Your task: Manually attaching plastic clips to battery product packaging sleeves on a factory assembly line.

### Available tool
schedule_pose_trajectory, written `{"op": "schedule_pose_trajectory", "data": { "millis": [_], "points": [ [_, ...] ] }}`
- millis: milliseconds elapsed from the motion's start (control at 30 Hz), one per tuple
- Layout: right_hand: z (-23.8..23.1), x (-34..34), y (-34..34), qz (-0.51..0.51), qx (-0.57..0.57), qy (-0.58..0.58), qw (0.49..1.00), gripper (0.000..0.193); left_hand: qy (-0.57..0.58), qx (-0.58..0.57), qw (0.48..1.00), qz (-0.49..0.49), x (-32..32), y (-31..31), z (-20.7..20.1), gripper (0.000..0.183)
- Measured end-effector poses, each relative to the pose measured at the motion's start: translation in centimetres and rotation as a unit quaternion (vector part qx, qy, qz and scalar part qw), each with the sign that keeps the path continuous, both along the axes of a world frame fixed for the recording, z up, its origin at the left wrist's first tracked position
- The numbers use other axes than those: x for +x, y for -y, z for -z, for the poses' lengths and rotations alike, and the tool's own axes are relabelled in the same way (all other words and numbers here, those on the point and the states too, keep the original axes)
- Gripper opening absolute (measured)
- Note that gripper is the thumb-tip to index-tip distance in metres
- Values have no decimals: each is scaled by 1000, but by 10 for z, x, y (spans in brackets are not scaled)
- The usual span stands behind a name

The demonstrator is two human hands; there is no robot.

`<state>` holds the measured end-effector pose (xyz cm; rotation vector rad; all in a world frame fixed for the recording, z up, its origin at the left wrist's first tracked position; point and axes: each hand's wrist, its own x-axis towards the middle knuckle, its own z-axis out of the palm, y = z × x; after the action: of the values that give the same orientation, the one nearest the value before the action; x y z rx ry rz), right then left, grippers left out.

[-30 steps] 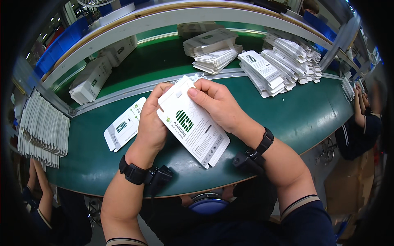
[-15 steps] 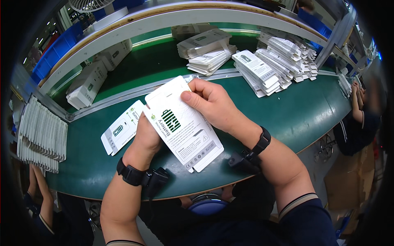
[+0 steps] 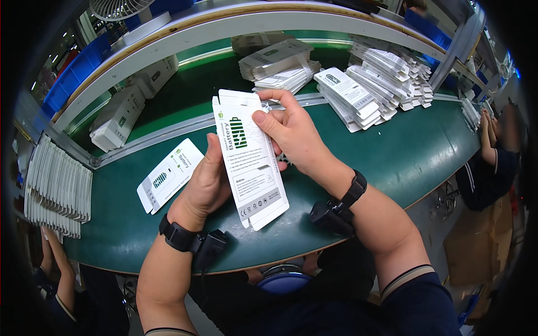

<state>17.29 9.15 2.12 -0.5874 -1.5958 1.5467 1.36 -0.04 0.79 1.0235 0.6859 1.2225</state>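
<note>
I hold a thin white cardboard battery box (image 3: 252, 162) with green print, its end flap standing up at the far end. My right hand (image 3: 294, 134) grips its upper right edge, thumb on the front and fingers behind. From the left, my left hand (image 3: 204, 179) holds the box with the thumb along its edge. Most of its fingers are hidden behind the box, though fingertips show past the right edge. Beside my left hand, another flat white battery carton (image 3: 171, 173) lies on the green table (image 3: 381, 168).
At far right lies a heap of flat cartons (image 3: 386, 78). Banded carton stacks (image 3: 274, 61) rest at the back under a shelf (image 3: 224, 25). Folded cartons stand in a row (image 3: 56, 185) at left. Co-workers' arms (image 3: 487, 137) show at both sides.
The box in my hands has turned more upright and now looks narrower. My left thumb has come out along its left edge. The carton on the table has stayed in place.
</note>
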Motion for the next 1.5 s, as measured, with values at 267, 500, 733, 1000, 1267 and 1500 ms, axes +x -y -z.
{"op": "schedule_pose_trajectory", "data": {
  "millis": [267,500,733,1000,1267,1500],
  "points": [
    [-4,1,6,35,157,99,982,41,149,-11,988,32,-12,-2,5,103],
    [-2,3,5,16,170,93,981,33,148,-8,988,49,-20,-4,6,94],
    [0,6,-8,-2,125,64,990,37,36,18,998,49,-14,0,0,86],
    [-2,7,-10,33,110,44,992,36,23,10,1000,7,-14,3,-10,72],
    [-1,8,-9,-50,33,23,998,36,45,41,998,-18,-11,6,-16,72],
    [2,8,-10,-24,84,7,996,30,-32,49,994,-90,-15,3,-13,45]
  ]
}}
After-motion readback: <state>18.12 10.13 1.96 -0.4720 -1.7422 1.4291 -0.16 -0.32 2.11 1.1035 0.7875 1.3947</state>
